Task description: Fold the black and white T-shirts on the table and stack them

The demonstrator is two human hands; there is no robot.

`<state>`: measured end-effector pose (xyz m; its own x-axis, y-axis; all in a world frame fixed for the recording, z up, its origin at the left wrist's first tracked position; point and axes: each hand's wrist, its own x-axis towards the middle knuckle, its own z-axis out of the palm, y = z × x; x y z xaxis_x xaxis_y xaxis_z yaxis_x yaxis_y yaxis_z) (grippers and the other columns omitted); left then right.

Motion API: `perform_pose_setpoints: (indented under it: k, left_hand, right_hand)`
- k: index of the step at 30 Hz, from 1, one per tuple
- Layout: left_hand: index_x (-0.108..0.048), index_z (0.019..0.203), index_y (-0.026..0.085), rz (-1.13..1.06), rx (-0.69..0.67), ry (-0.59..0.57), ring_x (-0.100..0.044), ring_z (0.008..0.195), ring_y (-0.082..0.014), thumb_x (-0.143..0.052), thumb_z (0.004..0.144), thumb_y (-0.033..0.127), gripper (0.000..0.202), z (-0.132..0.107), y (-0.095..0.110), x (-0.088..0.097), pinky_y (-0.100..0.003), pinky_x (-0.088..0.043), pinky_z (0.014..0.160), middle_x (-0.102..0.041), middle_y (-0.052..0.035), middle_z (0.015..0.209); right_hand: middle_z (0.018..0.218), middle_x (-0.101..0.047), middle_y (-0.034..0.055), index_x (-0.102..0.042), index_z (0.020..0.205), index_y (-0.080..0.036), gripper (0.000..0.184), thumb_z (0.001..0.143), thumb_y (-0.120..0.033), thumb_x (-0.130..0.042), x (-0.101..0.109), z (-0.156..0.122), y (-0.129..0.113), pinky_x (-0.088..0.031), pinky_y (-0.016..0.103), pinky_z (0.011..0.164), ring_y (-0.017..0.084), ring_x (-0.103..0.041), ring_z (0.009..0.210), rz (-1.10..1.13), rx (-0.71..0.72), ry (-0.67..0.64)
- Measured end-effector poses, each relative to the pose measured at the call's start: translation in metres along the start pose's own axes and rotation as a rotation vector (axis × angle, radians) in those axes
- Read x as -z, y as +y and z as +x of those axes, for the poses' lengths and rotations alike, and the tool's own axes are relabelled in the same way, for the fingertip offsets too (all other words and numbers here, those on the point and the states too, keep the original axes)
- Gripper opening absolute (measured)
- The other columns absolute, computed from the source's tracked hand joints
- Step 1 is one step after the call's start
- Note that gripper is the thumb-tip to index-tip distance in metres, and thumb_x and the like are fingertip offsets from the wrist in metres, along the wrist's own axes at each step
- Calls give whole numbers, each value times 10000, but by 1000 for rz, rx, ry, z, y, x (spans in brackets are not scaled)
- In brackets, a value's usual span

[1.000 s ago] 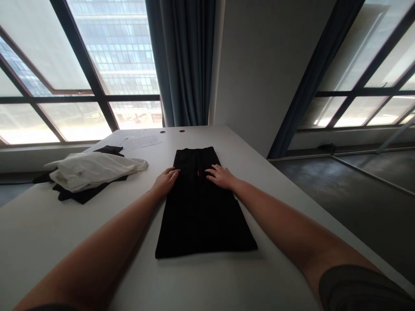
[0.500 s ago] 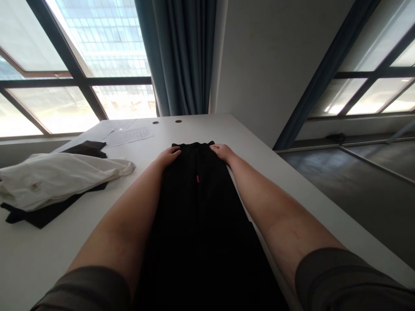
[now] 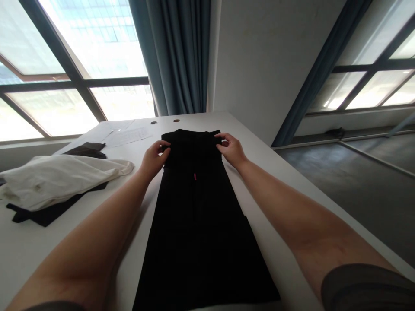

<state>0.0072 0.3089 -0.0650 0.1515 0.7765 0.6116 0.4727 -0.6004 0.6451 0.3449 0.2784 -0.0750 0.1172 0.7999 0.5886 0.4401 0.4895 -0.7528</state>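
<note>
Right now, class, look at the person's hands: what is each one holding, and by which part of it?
Both hands hold the black garment at its far edge: the left hand pinches the left corner, the right hand the right corner.

A long black garment [image 3: 197, 207] lies flat and straight, its narrow top at 12 o'clock, widening toward 6 o'clock, where it runs out of view. A small pink tag [image 3: 195, 176] sits on it just below the top. The left hand [image 3: 153, 160] pinches the top edge at 10 o'clock, and the right hand [image 3: 231, 150] pinches it at 2 o'clock, both with fingers curled onto the cloth.
</note>
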Motion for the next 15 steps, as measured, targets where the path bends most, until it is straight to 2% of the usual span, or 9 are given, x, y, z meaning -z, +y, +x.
perform_pose_setpoints:
  k: [1,3,5,6,8,10,12,15]
  left_hand:
    - [-664,1185,236,-12,-21,-8,-689,894,-194,-665,880,361,330,-10,2,7,-367,-576,883,-711,-36,1047]
    - [-542,1377,259,-38,-65,-65,-691,898,-186,-674,866,345,534,-32,3,24,-364,-582,875,-694,-32,1070]
    - [-385,1543,271,-21,-105,-224,-693,923,-187,-659,848,298,748,-53,5,41,-379,-578,923,-697,-31,1076]
    - [-378,1564,273,8,-132,-342,-695,958,-193,-638,832,265,777,-61,6,48,-387,-569,964,-704,-35,1087]
    - [-543,1470,284,78,-188,-584,-687,1074,-215,-572,797,212,678,-72,11,60,-395,-536,1051,-712,-48,1162]
    - [-724,1221,279,123,-213,-723,-670,1159,-234,-511,773,200,502,-76,16,66,-387,-520,1089,-718,-46,1215]
    - [-772,1051,268,131,-177,-706,-679,1153,-245,-474,785,220,403,-76,23,67,-391,-540,1068,-739,-44,1194]
    - [-786,1045,258,106,-111,-616,-702,1128,-262,-456,828,264,395,-72,34,64,-430,-545,1078,-772,-44,1164]
  right_hand:
    - [982,-715,7,-661,1314,-259,510,804,-258,-668,7,-10,-6,-579,312,762,148,-645,738,-1,48,-36]
    - [1077,-704,10,-533,1474,-307,690,804,-237,-681,23,-31,-17,-578,324,829,158,-657,822,-64,149,-128]
    - [1077,-706,20,-424,1586,-317,804,828,-222,-677,40,-52,-25,-569,361,909,177,-665,871,-185,234,-298]
    - [1079,-708,33,-438,1590,-304,784,844,-205,-656,47,-60,-28,-564,373,933,187,-670,895,-239,280,-417]
    - [1100,-709,64,-590,1488,-267,646,855,-137,-581,57,-71,-31,-560,383,959,207,-675,966,-319,380,-640]
    - [1133,-706,89,-734,1296,-239,551,831,-56,-503,61,-75,-33,-561,380,969,218,-669,1036,-369,458,-772]
    - [1138,-709,93,-788,1155,-233,525,803,-12,-467,61,-73,-34,-568,382,967,218,-668,1046,-410,492,-783]
    - [1151,-717,91,-798,1090,-239,476,827,-24,-463,57,-68,-36,-563,420,1009,232,-669,1078,-445,490,-656]
